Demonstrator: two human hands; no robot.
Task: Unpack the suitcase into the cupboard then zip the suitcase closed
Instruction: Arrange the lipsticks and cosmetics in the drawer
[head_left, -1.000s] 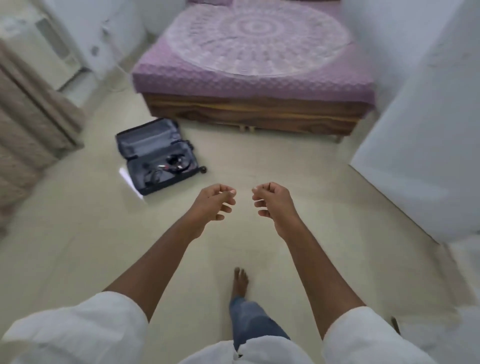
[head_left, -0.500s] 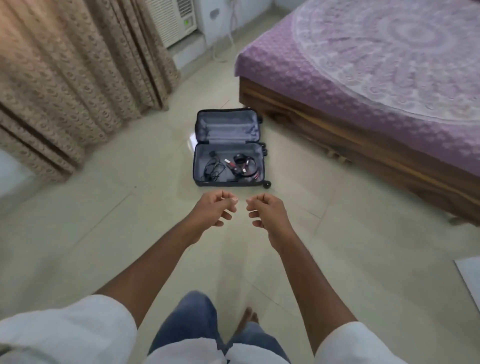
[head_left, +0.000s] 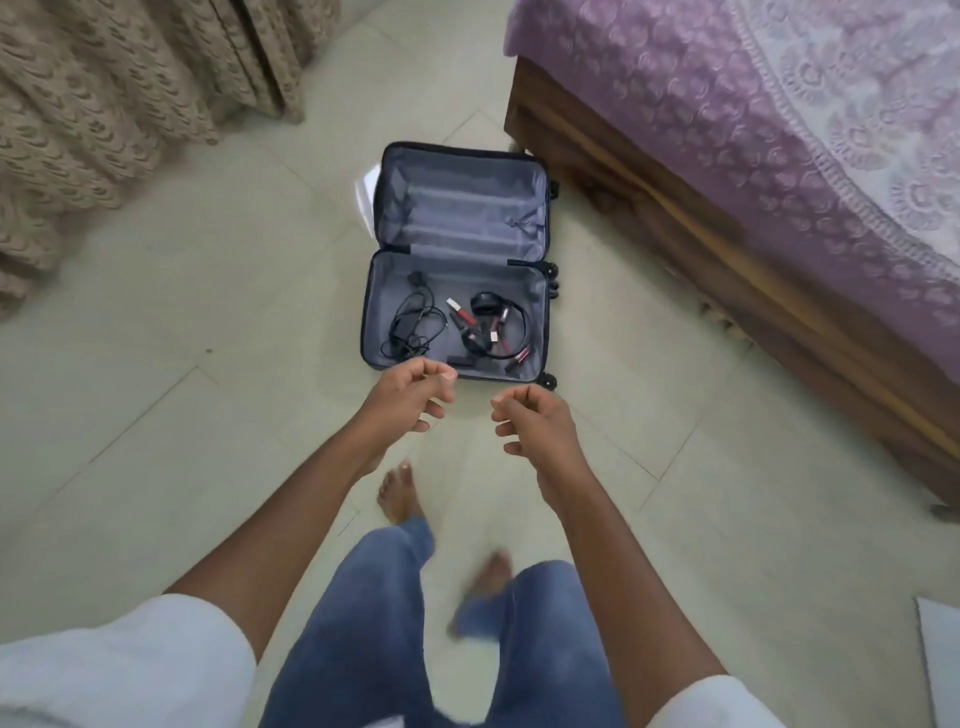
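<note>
I'm seeing suitcase (head_left: 460, 260) lying open on floor, dead ahead — long axis running away from me. Left hand (head_left: 410, 397) sitting nearer cables (head_left: 415, 325) (both hands loosely curled, gripping nothing); right hand (head_left: 535, 423) nearer headphones (head_left: 498, 325).

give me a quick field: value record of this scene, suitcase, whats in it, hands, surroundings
suitcase: open flat on the floor, beside the bed
far half: bare lining
near half: black cable, headphones, small red and white items
left hand: loosely curled, empty, at the near edge of the case
right hand: loosely curled, empty
bed: purple cover, wooden base, on the right
curtain: beige, upper left
cupboard: not in view
</note>
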